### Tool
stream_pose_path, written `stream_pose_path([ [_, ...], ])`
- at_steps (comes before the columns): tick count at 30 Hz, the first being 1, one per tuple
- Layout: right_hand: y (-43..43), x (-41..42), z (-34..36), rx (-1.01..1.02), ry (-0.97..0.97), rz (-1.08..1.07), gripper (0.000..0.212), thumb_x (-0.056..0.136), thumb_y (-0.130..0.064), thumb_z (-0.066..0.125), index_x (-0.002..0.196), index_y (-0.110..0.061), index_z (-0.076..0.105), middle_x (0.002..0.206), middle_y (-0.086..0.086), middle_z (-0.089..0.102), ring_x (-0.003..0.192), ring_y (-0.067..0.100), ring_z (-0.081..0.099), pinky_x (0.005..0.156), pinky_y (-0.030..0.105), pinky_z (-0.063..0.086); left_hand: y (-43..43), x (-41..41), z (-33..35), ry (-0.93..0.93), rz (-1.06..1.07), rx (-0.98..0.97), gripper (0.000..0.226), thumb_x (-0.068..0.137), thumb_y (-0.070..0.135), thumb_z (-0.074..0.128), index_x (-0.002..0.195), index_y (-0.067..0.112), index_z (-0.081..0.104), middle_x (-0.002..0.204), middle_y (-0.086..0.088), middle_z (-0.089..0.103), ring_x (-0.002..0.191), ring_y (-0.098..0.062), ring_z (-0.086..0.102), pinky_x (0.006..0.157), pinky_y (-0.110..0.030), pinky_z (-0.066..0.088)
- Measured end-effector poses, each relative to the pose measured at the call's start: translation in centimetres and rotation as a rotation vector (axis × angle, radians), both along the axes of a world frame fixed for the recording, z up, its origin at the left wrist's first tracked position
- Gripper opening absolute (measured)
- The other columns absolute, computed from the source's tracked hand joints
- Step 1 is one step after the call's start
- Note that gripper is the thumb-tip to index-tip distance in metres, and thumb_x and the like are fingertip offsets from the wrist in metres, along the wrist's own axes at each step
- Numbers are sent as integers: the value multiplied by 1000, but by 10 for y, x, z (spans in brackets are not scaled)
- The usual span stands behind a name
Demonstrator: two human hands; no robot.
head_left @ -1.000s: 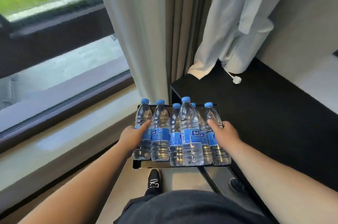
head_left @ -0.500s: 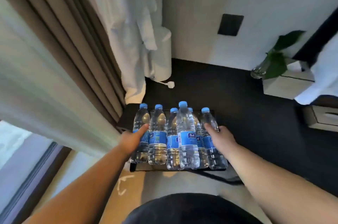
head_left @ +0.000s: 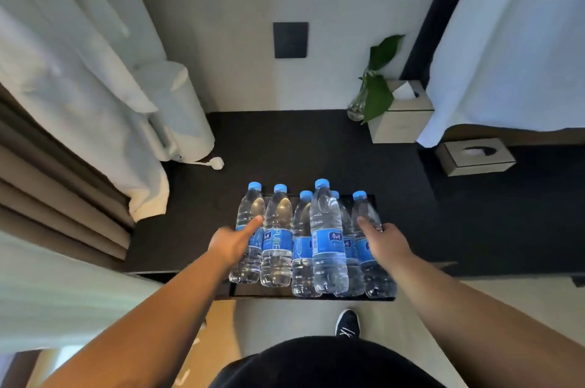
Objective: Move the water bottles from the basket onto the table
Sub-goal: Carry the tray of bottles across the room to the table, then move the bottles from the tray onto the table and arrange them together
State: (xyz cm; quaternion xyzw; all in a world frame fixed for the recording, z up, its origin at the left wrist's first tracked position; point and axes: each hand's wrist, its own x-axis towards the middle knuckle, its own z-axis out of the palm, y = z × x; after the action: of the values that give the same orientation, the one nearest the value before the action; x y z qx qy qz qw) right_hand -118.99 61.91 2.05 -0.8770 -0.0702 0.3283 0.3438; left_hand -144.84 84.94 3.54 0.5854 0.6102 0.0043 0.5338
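Left hand [head_left: 232, 245] and right hand [head_left: 384, 242] are gripping the shallow black basket [head_left: 250, 291] by its ends. The clear blue-capped plastic water bottles [head_left: 327, 238] are likely heavy and slick, so grasp mid-body.

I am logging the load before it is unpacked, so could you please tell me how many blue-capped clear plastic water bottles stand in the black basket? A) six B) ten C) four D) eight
A: six blue caps can be counted on the clear plastic water bottles standing upright together in the black basket.
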Motion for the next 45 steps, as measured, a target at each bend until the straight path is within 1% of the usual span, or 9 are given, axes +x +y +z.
stream_pose_path([
  [8,40,46,-1,12,34,91,67,86,-73,60,115,-13,52,93,-3,62,79,16,61,57,30,39,13,36,4,45,59,57,74,70,81,70,96,13,76,90,-10,79,83,-29,76,86,-47,62],
  [12,69,49,-2,-9,39,134,75,85,-74,60,124,-10,56,93,5,67,78,21,67,56,32,43,23,35,6,123,123,74,79,69,85,66,95,10,74,86,-10,76,74,-25,73,71,-38,61],
  [16,91,47,-7,-18,36,145,70,82,-75,63,111,-12,61,84,6,70,68,21,70,54,32,46,45,34,1,160,113,75,78,70,84,64,89,9,75,84,-12,78,78,-29,76,80,-47,63],
  [19,106,46,-8,-13,40,154,71,83,-74,63,109,-7,64,81,6,68,63,21,66,53,32,45,61,37,-2,206,39,142,70,79,83,57,74,15,69,71,-5,71,66,-23,70,62,-34,55],
  [30,110,40,-15,-186,-3,125,96,86,-75,58,146,-1,46,127,19,60,100,33,64,68,37,46,87,33,-2,223,-227,217,54,87,70,61,71,18,64,63,4,66,60,-15,67,50,-24,43],
  [34,105,34,-18,-217,-13,153,93,87,-72,62,145,-1,44,129,20,57,93,31,59,63,36,44,84,27,-5,231,-255,232,55,88,70,60,74,17,67,64,3,69,61,-16,69,52,-25,46],
  [38,101,30,-19,-254,-6,185,91,88,-71,60,147,-3,41,139,21,50,96,30,54,68,36,43,79,25,-6,318,-278,257,58,87,74,55,89,17,66,73,-1,72,64,-17,71,53,-26,48],
  [42,100,30,-12,-322,-70,216,83,91,-68,56,143,-3,47,137,20,52,123,39,51,97,43,45,75,24,-4,481,-357,343,70,88,76,49,110,10,60,103,-11,70,88,-27,71,75,-38,59],
  [45,100,36,-6,-210,57,125,75,89,-62,60,134,-3,51,122,17,58,106,35,61,91,48,55,76,24,0,502,-371,366,67,89,73,52,112,10,58,109,-11,66,89,-27,68,71,-36,56],
])
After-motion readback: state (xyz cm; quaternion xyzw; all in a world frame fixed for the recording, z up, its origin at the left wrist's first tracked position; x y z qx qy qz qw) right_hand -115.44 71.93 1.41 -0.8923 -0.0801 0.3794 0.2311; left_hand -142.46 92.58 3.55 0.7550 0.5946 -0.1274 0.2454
